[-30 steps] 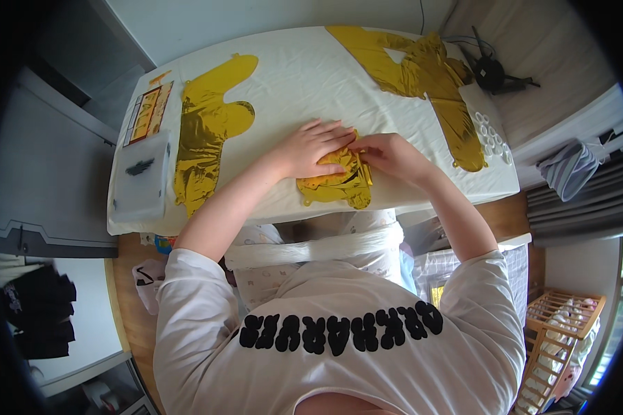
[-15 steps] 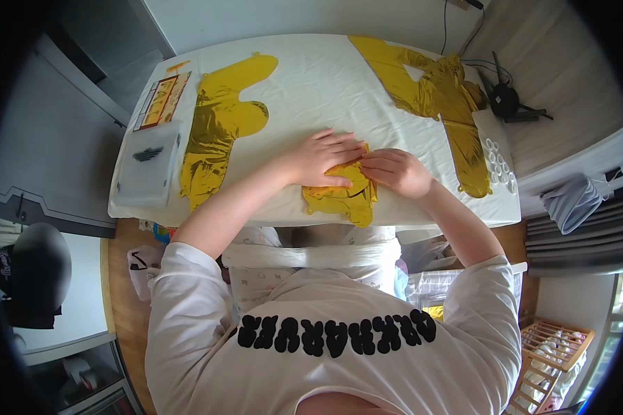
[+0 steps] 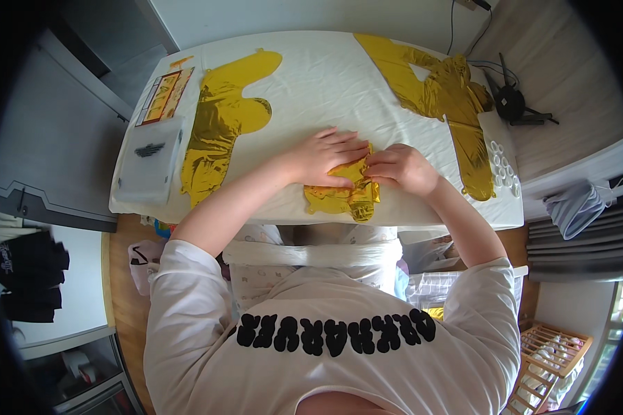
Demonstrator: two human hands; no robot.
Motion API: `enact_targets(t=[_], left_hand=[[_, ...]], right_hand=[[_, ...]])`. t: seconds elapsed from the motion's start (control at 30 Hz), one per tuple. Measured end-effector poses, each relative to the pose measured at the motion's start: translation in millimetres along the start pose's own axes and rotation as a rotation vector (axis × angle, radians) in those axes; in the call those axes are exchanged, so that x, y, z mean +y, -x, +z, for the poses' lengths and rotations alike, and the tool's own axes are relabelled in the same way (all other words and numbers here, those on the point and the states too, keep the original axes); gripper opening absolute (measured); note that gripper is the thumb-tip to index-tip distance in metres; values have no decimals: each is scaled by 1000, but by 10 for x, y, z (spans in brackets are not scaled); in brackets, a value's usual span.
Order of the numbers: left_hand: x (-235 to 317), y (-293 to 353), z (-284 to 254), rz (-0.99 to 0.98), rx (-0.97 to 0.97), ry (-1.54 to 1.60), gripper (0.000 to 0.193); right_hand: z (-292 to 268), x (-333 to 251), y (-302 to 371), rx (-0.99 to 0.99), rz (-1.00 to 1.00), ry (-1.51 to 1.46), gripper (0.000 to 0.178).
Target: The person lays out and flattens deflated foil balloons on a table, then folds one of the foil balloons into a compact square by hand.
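A crumpled, partly folded gold foil balloon [image 3: 329,199] lies near the front edge of the white-covered table [image 3: 311,90]. My left hand [image 3: 327,158] rests on it palm down, fingers stretched out and pressing on its upper part. At the balloon's right side, my right hand [image 3: 408,169] pinches the foil with bent fingers. The parts under my palm and fingertips are hidden. To the left a flat gold foil balloon [image 3: 218,131] with rounded lobes is spread out. Another gold foil balloon [image 3: 457,97], wrinkled and angular, stretches along the right side.
On the left are a translucent plastic case [image 3: 145,176] with dark marks and a printed card [image 3: 163,97]. Several white rings [image 3: 503,169] lie at the right edge, near a black device [image 3: 511,104] with prongs and cables. A wooden rack [image 3: 554,346] stands on the floor at right.
My right hand has shifted slightly, and the balloon's lower right part is folded into a tighter, shinier bundle. My left hand stays pressed on the foil.
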State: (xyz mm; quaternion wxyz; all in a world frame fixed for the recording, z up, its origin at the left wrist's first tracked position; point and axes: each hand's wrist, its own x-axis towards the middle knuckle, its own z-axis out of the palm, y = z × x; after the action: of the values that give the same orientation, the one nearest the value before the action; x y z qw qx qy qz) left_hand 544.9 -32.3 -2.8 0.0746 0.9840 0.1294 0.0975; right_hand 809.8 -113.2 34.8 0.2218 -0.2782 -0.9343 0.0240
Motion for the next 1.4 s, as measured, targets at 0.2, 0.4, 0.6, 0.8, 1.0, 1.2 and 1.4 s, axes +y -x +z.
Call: enact_targets(t=[0.2,0.4,0.6,0.8,1.0,1.2,1.4], left_hand=[[22,-16,-13,-1,-8,-2,84],[21,-3,-24,-22,-14,21,84],[2,-23,-31,-7,-16,32,82],[23,-7,-53,-11,-45,14,84],[119,5,-189,-85,-53,151,72],[-83,11,-70,-206,237,786,61],[-237,105,-188,-428,333,1289,49]], right_hand=[[-67,-25,-87,-84,14,8,15],[-44,-89,-132,-84,117,-7,18],[-49,-167,-62,40,142,-102,13],[-75,-199,-120,-36,296,-189,14],[-23,-221,-178,-37,436,-123,19],[19,-241,-292,-115,616,-80,22],[61,-231,-414,-213,640,34,26]])
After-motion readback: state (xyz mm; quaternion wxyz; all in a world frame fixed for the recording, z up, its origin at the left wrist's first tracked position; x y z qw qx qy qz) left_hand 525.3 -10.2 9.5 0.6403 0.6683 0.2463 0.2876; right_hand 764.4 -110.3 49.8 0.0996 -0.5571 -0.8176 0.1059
